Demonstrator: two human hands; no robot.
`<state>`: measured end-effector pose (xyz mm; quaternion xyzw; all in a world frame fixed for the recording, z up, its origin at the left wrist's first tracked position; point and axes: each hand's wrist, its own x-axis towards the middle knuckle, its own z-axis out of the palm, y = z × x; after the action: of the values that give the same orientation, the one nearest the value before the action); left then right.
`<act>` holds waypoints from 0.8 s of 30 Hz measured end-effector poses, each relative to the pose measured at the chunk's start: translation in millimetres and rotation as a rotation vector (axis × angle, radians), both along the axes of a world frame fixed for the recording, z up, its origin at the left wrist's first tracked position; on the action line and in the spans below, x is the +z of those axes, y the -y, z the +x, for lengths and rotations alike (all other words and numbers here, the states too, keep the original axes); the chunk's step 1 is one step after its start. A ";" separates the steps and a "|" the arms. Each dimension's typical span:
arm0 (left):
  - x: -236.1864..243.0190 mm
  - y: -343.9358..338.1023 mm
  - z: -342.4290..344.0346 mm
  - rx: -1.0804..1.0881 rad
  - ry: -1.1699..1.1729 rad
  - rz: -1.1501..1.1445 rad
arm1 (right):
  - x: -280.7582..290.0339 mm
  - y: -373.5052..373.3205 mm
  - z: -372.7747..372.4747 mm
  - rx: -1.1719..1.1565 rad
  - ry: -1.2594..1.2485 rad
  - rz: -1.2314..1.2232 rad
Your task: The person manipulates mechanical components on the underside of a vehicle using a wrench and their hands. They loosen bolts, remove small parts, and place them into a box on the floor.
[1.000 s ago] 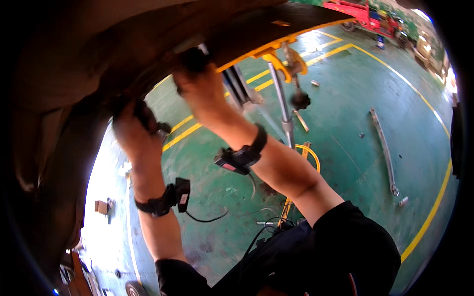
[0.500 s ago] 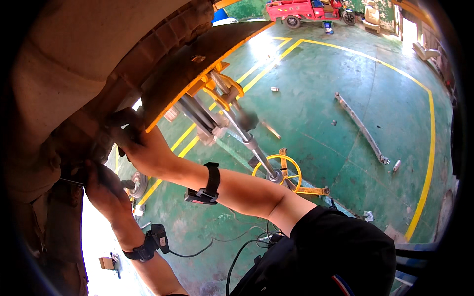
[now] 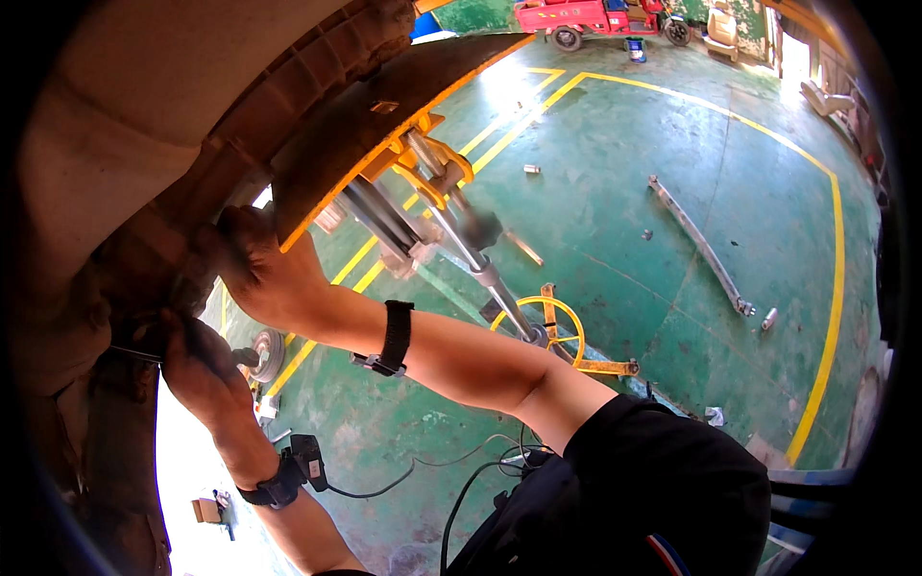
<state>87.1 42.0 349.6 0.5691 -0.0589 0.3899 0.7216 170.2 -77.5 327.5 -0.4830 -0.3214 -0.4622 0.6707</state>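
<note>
Both my hands reach up to the dark, dirty underside of a vehicle (image 3: 144, 226) at the left. My left hand (image 3: 204, 372) is closed, its fingers bent in shadow at the lower part; a thin shiny metal edge (image 3: 136, 353) shows beside the fingertips, and what they grip is hidden. Above it and to the right, my right hand (image 3: 274, 274) has its fingers curled against a dark part below the plate's edge. Whatever it holds is too dark to make out. An orange-edged steel plate (image 3: 355, 144) slants just over my right hand.
A jack stand (image 3: 466, 240) with a yellow handwheel (image 3: 579, 331) supports the plate. On the green floor lie a long metal bar (image 3: 701, 245), small cylinders (image 3: 531, 169) and a cable (image 3: 413, 470). A red three-wheeler (image 3: 600, 17) stands far back.
My right hand has turned at the wrist, the back of it now showing more, and its forearm strap has rolled round. My left hand stays almost in place.
</note>
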 end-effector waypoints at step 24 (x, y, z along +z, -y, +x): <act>4.3 9.2 -0.8 0.113 -0.021 0.069 | 5.4 0.8 -2.3 0.016 -0.090 -0.035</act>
<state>86.3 32.8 353.9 0.6002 -0.0324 0.4219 0.6788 167.9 -78.4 333.0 -0.5123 -0.3026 -0.4290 0.6796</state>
